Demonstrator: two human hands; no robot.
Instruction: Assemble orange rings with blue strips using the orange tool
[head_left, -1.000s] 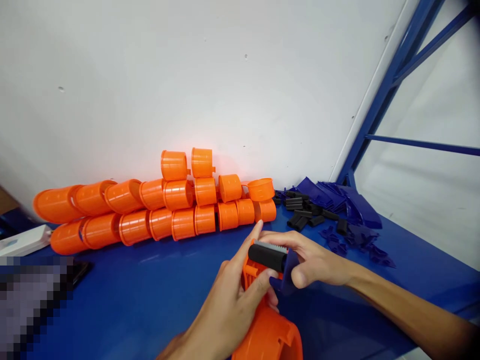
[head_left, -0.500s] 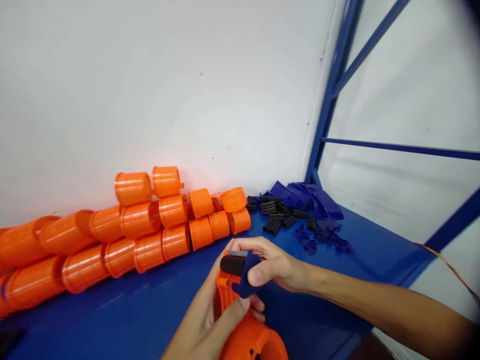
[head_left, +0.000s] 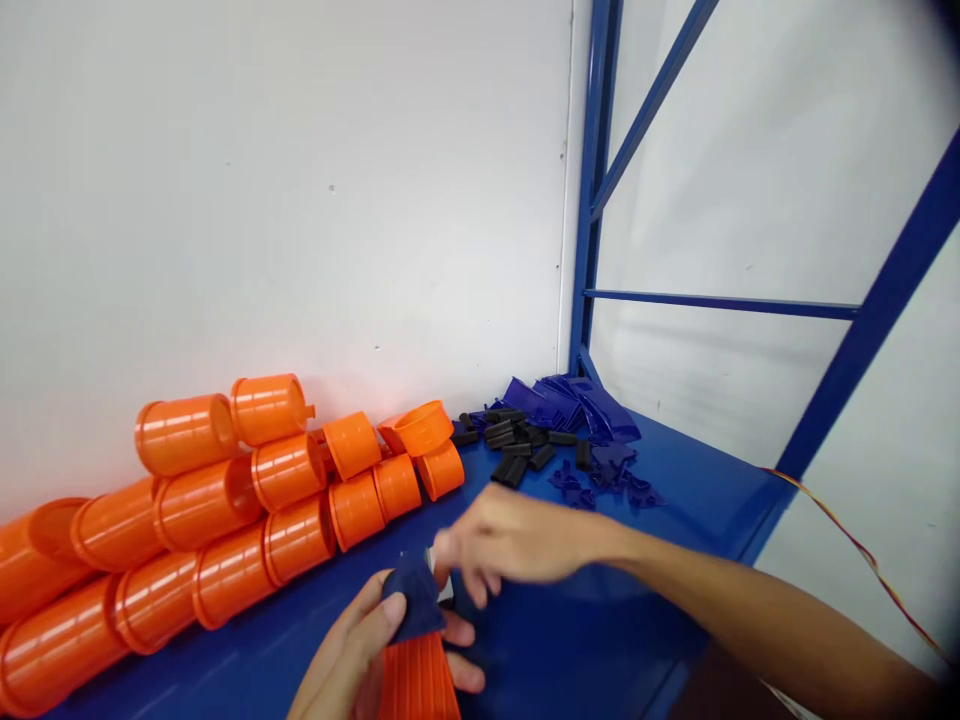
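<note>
My left hand (head_left: 352,655) grips an orange plastic tool (head_left: 418,678) by its ribbed handle at the bottom of the view, thumb pressed on a dark blue flap (head_left: 414,605) at its top. My right hand (head_left: 506,545) hovers just above and right of that flap, smeared by motion, fingers curled down; whether they hold anything is hidden. Both hands are over the blue shelf (head_left: 592,640).
Several orange plastic cups (head_left: 225,500) lie stacked on their sides along the white wall at left. Small black rollers (head_left: 514,445) and dark blue plastic pieces (head_left: 592,420) are heaped at the back right corner, beside the blue rack frame (head_left: 592,200). A red-yellow wire (head_left: 855,545) hangs at right.
The view has swung to the right. The orange tool has turned so the blue flap now covers the black roller, and my right hand has come off the flap, moving up and right.
</note>
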